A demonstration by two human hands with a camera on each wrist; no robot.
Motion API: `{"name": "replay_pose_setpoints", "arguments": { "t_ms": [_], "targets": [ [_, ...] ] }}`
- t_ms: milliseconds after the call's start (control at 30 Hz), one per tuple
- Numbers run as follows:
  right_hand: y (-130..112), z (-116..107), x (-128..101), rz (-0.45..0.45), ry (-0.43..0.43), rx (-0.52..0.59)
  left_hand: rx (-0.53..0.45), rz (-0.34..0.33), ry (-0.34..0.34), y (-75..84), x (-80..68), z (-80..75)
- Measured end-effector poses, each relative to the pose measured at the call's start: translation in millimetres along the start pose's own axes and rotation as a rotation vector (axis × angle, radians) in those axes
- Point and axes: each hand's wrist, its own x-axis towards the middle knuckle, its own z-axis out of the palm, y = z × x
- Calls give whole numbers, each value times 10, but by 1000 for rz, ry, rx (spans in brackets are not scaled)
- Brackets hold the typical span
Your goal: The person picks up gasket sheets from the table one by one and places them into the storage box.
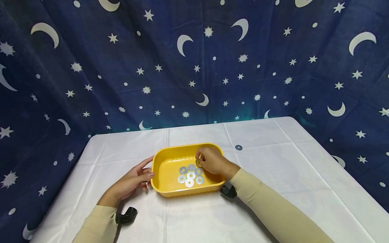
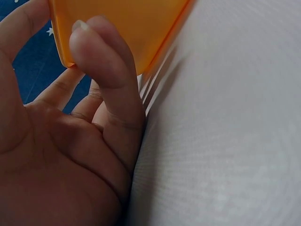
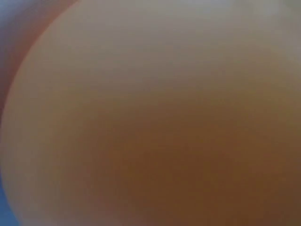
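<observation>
A yellow tray (image 1: 170,152) with raised walls holds several flat metal washers (image 1: 190,175), grouped near the middle of its floor. My right hand (image 1: 214,162) reaches in over the tray's right side. It pinches a washer (image 1: 199,163) by its edge, a little above the others. At the tray's left end rests my left hand (image 1: 132,182), with the index fingertip and thumb against the rim and the lower fingers bent beneath. In the left wrist view the palm and bent fingers stand beside the tray wall (image 2: 141,28). The right wrist view is blurred and filled by something close.
One more washer (image 1: 238,147) lies on the white tablecloth (image 1: 273,168) to the right of the tray. Dark blue curtains (image 1: 170,67) with moons and stars surround the table's back and sides. Black wrist devices (image 1: 127,216) sit at both sleeves.
</observation>
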Motion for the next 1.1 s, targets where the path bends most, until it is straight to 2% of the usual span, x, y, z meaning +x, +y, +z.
{"name": "replay_pose_setpoints", "arguments": {
  "t_ms": [367, 833, 1000, 1100],
  "targets": [
    [-14, 76, 41, 54, -13, -48, 3, -4, 4, -9, -17, -4],
    [1, 85, 31, 32, -15, -124, -33, 33, -32, 6, 10, -6],
    [-29, 77, 10, 33, -2, -120, -18, 21, -22, 1, 5, -16],
    [-62, 15, -37, 5, 34, -100, -15, 6, -9, 6, 12, -21]
  ]
}}
